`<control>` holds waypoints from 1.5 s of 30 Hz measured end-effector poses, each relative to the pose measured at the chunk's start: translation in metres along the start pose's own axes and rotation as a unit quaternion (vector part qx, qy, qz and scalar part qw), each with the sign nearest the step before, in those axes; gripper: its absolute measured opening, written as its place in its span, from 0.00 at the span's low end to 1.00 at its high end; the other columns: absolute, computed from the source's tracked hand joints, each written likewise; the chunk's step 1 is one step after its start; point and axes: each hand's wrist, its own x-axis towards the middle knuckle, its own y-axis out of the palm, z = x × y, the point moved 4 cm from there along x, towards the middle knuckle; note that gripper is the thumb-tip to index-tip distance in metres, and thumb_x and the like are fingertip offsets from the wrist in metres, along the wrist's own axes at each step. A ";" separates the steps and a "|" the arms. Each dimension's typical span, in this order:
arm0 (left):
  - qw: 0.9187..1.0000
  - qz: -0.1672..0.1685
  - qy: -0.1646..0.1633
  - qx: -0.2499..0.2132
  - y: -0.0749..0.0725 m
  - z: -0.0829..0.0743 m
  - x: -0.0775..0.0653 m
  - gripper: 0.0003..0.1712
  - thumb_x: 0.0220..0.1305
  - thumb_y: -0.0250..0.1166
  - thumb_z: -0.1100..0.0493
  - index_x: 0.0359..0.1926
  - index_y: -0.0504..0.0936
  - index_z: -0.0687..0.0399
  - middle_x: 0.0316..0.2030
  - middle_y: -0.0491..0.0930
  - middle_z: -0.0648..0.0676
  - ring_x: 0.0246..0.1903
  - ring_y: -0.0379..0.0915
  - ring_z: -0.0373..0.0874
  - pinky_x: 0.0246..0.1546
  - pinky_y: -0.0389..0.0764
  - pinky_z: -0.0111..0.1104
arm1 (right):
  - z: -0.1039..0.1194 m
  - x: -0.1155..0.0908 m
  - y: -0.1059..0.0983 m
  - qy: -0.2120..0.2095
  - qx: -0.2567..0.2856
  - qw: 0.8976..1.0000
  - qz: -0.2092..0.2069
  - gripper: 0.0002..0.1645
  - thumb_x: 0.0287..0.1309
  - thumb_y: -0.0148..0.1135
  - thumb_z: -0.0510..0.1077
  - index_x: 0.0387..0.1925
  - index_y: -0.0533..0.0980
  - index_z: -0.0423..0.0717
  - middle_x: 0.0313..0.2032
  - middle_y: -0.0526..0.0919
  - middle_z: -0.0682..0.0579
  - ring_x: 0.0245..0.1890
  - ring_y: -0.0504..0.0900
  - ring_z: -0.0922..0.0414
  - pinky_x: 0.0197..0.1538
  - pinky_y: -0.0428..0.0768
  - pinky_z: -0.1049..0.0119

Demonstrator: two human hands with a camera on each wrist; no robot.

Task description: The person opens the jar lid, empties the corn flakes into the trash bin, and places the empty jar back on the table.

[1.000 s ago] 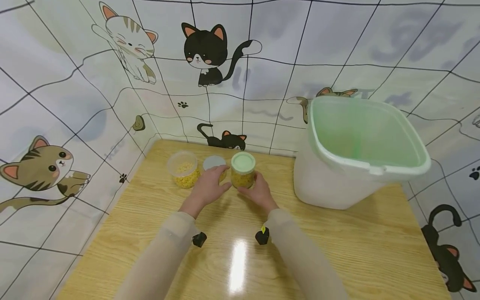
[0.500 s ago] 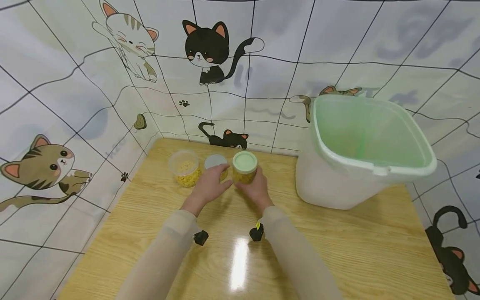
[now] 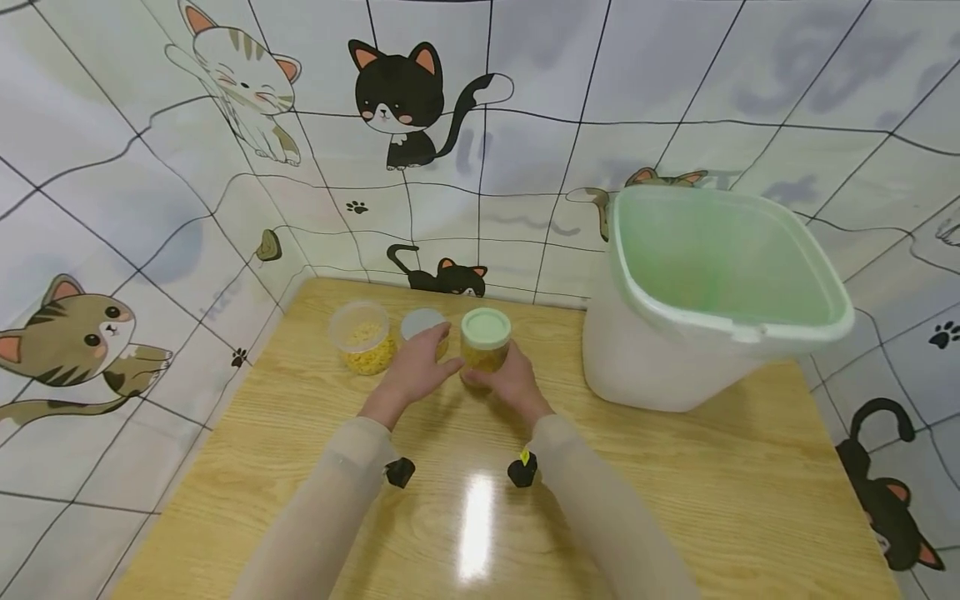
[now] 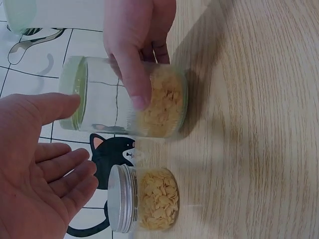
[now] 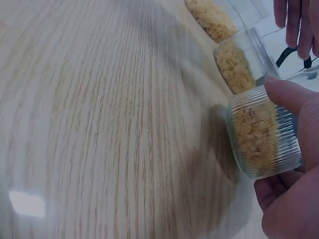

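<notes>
My right hand (image 3: pixel 519 379) grips a glass jar (image 3: pixel 481 359) low on its body, thumb on the near side. The jar has a pale green lid (image 3: pixel 486 327), ribbed walls and small yellowish pieces in its lower part; its base is close over the table in the right wrist view. My left hand (image 3: pixel 414 371) is on the jar's left with its fingers extended. In the left wrist view, the left thumb (image 4: pixel 62 107) overlaps the green lid. Behind the left fingers is a smaller jar (image 4: pixel 158 199) with a silver lid and yellowish flakes.
A clear round tub (image 3: pixel 369 360) of yellow bits stands left of the silver-lidded jar, near the back wall. On the right is a large white bin (image 3: pixel 645 367) with an open, pale green interior. Cat-patterned covering (image 3: pixel 540 167) lines the walls behind the wooden table (image 3: pixel 450 467).
My right hand has gone from touching the jar's side to gripping it, and the jar has shifted a little nearer. The left hand has hardly moved.
</notes>
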 end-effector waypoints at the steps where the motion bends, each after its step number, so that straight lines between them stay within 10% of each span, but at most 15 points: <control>1: 1.000 0.002 0.003 -0.004 0.000 0.000 0.000 0.42 0.67 0.61 0.47 0.73 0.57 0.59 0.69 0.66 0.61 0.68 0.64 0.57 0.68 0.67 0.50 | 0.000 -0.002 -0.001 0.009 -0.005 1.000 0.008 0.53 0.45 0.77 0.53 0.69 0.59 0.50 0.65 0.71 0.49 0.67 0.69 0.49 0.70 0.66 0.48; 19: 0.987 0.074 0.081 -0.120 0.011 -0.022 0.001 0.54 0.55 0.71 0.39 0.75 0.55 0.52 0.73 0.60 0.54 0.72 0.56 0.54 0.70 0.62 0.51 | 0.005 -0.041 -0.035 -0.032 -0.079 0.994 0.066 0.53 0.42 0.79 0.53 0.67 0.62 0.43 0.65 0.72 0.47 0.69 0.67 0.49 0.71 0.64 0.46; 37: 0.975 0.122 0.150 -0.109 0.032 -0.046 -0.003 0.55 0.49 0.76 0.44 0.74 0.59 0.51 0.71 0.64 0.51 0.70 0.61 0.45 0.70 0.64 0.43 | -0.007 -0.070 -0.054 -0.100 -0.074 0.989 0.081 0.42 0.40 0.80 0.50 0.58 0.71 0.66 0.53 0.79 0.67 0.58 0.75 0.63 0.65 0.71 0.54; 45: 0.970 0.116 0.174 -0.127 0.038 -0.052 -0.006 0.52 0.46 0.79 0.47 0.71 0.65 0.50 0.67 0.69 0.49 0.65 0.66 0.43 0.66 0.69 0.42 | -0.014 -0.082 -0.058 -0.054 -0.083 0.991 0.091 0.50 0.39 0.80 0.56 0.65 0.65 0.60 0.57 0.77 0.61 0.56 0.76 0.58 0.60 0.76 0.54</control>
